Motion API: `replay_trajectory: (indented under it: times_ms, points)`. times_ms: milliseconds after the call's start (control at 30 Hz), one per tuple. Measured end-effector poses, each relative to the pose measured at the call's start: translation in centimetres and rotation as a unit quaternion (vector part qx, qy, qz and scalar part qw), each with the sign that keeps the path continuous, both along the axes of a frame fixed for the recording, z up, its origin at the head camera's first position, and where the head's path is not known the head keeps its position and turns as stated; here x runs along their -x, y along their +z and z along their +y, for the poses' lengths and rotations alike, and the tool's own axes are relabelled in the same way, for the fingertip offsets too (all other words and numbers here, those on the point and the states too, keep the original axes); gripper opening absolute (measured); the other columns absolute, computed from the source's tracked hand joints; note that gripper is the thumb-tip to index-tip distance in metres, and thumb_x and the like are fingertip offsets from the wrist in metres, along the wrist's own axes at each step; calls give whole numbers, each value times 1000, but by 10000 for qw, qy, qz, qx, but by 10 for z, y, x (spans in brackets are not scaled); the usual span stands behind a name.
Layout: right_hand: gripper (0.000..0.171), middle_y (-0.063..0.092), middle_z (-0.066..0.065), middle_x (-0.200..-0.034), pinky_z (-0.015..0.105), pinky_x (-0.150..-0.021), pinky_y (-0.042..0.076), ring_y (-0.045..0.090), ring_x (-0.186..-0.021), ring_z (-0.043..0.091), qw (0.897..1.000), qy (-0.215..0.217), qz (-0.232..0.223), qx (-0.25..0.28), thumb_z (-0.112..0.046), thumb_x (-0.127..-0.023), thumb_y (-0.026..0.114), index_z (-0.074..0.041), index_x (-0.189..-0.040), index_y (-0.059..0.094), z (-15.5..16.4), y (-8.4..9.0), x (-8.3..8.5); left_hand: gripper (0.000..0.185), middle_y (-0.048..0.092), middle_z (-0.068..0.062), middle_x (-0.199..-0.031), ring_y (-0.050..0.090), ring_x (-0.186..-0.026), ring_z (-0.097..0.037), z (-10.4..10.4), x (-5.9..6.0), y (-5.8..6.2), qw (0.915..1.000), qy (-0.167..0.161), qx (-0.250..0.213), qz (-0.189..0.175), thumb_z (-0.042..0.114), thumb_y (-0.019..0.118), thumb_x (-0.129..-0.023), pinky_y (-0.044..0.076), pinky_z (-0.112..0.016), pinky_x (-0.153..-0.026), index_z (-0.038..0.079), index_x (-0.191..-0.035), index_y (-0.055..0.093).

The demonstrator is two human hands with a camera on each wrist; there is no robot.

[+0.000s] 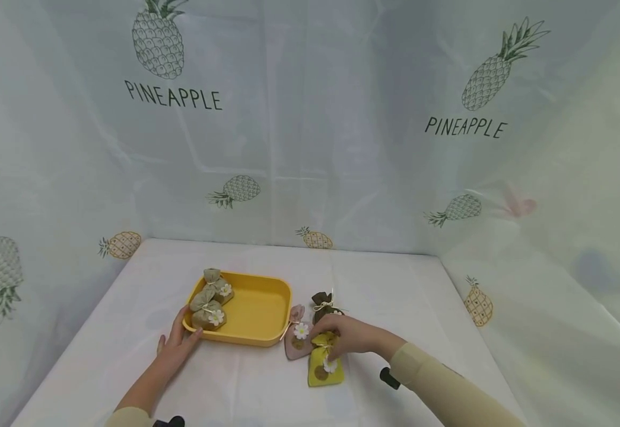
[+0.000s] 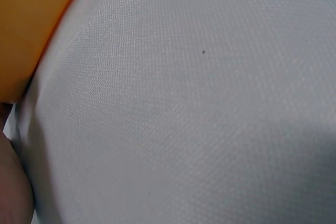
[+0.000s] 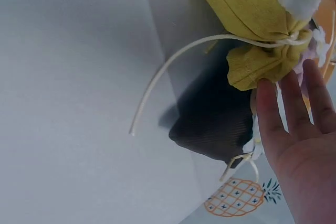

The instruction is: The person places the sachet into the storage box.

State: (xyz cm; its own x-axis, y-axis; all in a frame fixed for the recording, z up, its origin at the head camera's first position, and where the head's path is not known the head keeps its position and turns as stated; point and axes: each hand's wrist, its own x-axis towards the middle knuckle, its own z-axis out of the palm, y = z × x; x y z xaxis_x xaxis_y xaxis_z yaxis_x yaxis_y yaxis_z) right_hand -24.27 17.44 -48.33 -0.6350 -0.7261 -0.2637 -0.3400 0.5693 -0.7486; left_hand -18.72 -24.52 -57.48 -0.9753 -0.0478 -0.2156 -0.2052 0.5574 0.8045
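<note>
A yellow tray (image 1: 256,308) stands on the table, with two grey-beige drawstring pouches (image 1: 209,311) at its left end, each bearing a white flower. At its front left corner rests my left hand (image 1: 173,350), thumb and fingers spread along the outside. My right hand (image 1: 349,333) reaches over a mustard-yellow pouch (image 1: 318,376). In the right wrist view, its fairly straight fingers (image 3: 296,108) touch the pouch's tied neck; the thumb is hidden there. Beside it lie a pink pouch (image 1: 292,347) and a dark brown pouch (image 1: 321,299), partly behind the hand.
The white table (image 1: 384,273) is enclosed by pale sheets (image 1: 320,118) printed with pineapples. In the left wrist view, mostly white cloth (image 2: 184,103) shows, with the tray's orange-yellow wall (image 2: 31,24) at the upper left.
</note>
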Motion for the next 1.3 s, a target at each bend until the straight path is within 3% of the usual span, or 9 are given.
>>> replay_trajectory:
  times_ms: [467,633,900,1300]
  points:
    - [49,57,-14,-114,34,-100,44,51,-110,4,9994,258,206,-91,4,-70,83,-21,-111,73,6,-19,-4,90,-6,-25,-159,-7,-144,-44,0,2,-2,10000,31,17,-32,53,44,-100,-22,-63,-105,11,-155,-13]
    - [46,55,-16,-109,30,-98,44,50,-108,2,9993,237,220,-211,4,-70,83,-23,-106,74,6,-23,-5,89,-6,-25,-159,-7,-144,-44,0,2,-1,10000,8,7,0,52,44,-100,-22,-63,-105,10,-155,-12]
    - [46,53,-17,-107,32,-100,43,49,-109,3,9994,48,213,-273,4,-69,82,-26,-103,74,5,-26,-7,88,-5,-26,-158,-6,-144,-45,-1,1,-1,9999,8,-93,82,50,45,-100,-22,-64,-105,12,-155,-12]
    - [43,53,-19,-102,29,-96,45,50,-101,1,9975,12,455,-532,0,-67,82,-29,-97,73,0,-29,-8,88,-6,-24,-159,-6,-145,-43,2,-1,3,9999,46,-89,-89,52,43,-100,-24,-60,-105,13,-155,-14]
